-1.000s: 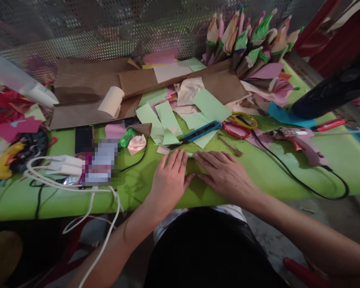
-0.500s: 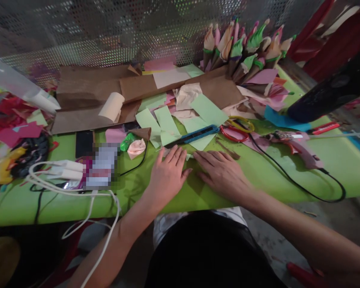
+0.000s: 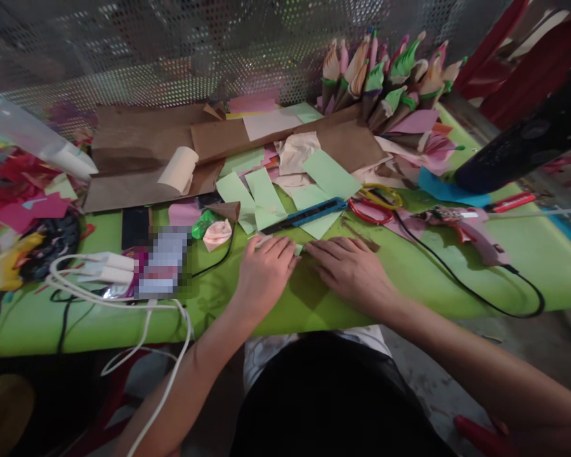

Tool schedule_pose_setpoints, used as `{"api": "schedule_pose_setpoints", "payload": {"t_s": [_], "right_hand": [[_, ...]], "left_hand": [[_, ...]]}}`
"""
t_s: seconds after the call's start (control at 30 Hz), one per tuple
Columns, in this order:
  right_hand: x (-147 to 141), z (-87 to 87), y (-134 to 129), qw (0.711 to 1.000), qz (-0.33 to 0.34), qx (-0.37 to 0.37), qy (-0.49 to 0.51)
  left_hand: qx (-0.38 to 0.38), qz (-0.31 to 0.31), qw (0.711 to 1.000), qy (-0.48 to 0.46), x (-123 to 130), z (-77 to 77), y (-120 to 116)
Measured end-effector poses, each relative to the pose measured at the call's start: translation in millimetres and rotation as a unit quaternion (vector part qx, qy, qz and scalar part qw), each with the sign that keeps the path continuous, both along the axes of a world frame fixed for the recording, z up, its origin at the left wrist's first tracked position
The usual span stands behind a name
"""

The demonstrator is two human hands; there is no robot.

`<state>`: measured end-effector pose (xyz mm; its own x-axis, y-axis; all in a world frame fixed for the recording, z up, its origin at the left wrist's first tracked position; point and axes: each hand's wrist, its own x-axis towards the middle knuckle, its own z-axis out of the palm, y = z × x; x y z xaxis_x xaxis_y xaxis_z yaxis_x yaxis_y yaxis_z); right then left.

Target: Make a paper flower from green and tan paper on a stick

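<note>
A small light-green piece of paper (image 3: 299, 250) shows between my two hands, low over the green table; most of it is covered by my fingers. My left hand (image 3: 270, 270) has its fingers bent over the paper's left end, thumb pressed against them. At the other end, the fingers of my right hand (image 3: 345, 270) are closed together on it, with the thumb tucked underneath. Just beyond my fingertips lie a blue-and-black cutter knife (image 3: 309, 214) and several light-green paper pieces (image 3: 332, 172). Scissors with red and yellow handles (image 3: 372, 211) rest past my right hand.
A pink glue gun (image 3: 476, 235) with a black cord lies right, near a dark bottle (image 3: 523, 136). Paper cones with swirled tops (image 3: 385, 76) stand at the back. Brown paper (image 3: 143, 139) spreads behind. Left are a phone (image 3: 164, 260), white cables and a yellow glue gun (image 3: 19, 260).
My left thumb has drawn in against the fingers, and my right fingers have bent more, so less of the green paper shows. Objects on the table stay in place.
</note>
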<state>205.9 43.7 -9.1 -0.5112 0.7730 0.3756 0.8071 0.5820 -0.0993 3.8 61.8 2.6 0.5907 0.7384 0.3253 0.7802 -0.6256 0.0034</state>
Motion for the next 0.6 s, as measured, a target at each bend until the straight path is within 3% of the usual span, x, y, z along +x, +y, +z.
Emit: {"api": "schedule_pose_setpoints", "payload": {"t_s": [0.33, 0.6], "right_hand": [[0, -1.1, -1, 0.999, -0.014, -0.052, -0.003], [2, 2.0, 8, 0.998, -0.009, -0.056, -0.009]], "left_hand": [[-0.002, -0.01, 0.999, 0.034, 3, 3.9, 17], [0.098, -0.082, 0.985, 0.113, 6, 4.4, 27]]}}
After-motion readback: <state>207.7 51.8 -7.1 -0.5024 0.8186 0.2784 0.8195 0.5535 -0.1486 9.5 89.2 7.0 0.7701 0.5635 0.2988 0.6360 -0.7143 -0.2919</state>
